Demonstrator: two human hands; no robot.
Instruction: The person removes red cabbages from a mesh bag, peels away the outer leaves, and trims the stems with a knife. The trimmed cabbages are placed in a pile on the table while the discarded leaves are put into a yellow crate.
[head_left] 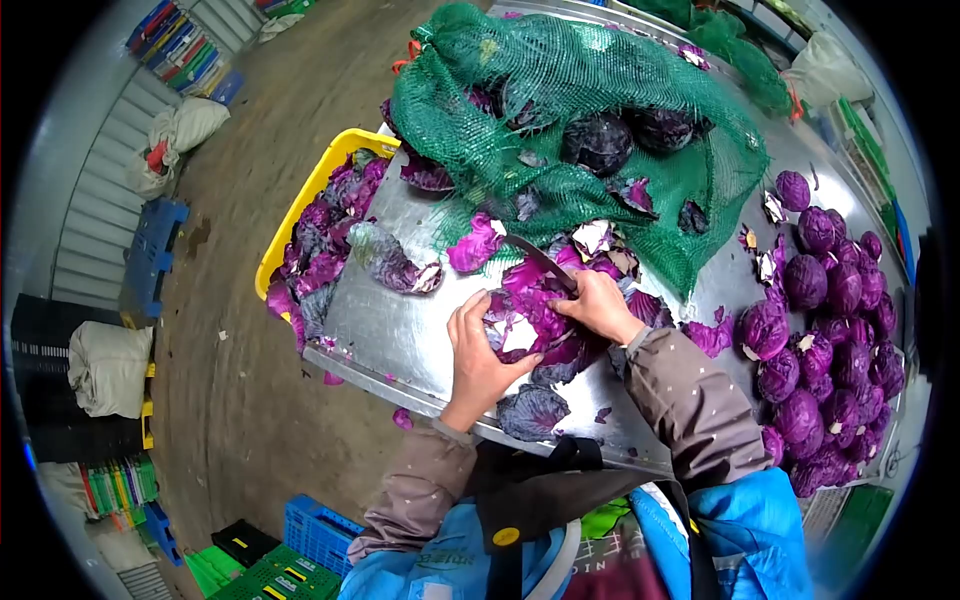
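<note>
My left hand (480, 355) is closed round the near left side of a red cabbage (528, 305), whose pale cut stem faces up. My right hand (600, 308) grips a knife (541, 259); its dark blade points up and to the left, beyond the cabbage, and its handle is mostly hidden. The fingers of this hand also touch the cabbage's right side. Loose purple leaves lie around both hands, among them a dark outer leaf (532, 412) near the table edge and a bright one (476, 243) beyond the cabbage.
A green mesh sack (580, 80) with dark cabbages lies across the metal table (370, 325). Several trimmed cabbages (845, 345) are heaped at the right. A yellow crate (300, 205) full of leaves stands off the left edge. Blue (318, 530) and green crates (285, 575) sit on the floor.
</note>
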